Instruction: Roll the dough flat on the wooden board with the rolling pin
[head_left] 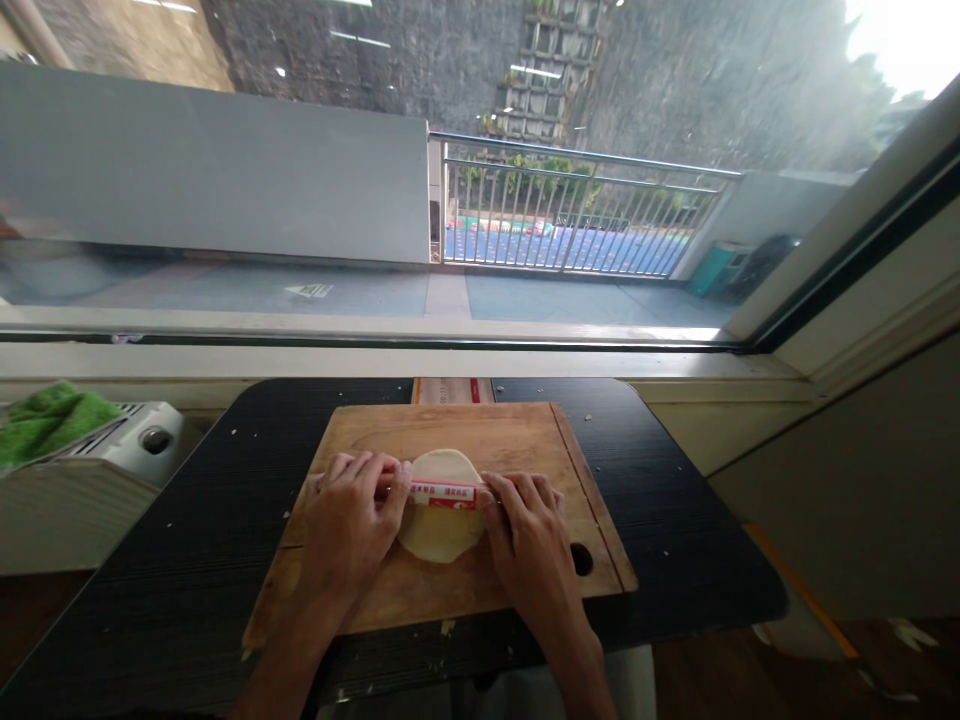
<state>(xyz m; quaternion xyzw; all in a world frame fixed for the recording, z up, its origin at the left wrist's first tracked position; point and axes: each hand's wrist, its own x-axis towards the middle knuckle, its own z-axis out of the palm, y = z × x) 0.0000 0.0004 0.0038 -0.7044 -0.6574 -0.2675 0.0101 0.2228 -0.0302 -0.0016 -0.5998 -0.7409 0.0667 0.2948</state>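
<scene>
A thin rolling pin with a red and white printed label lies crosswise over a flat round of dough. My left hand is closed round the pin's left end, thumb toward the label. Round its right end, my right hand is closed in the same way. The dough shows both above and below the pin, on a wooden cutting board. Most of the pin's two ends is hidden under my fingers.
The board rests on a black table with small dough crumbs scattered about. A printed packet or card sticks out behind the board. At the left is a white appliance with a green cloth. A window sill borders the table's far edge.
</scene>
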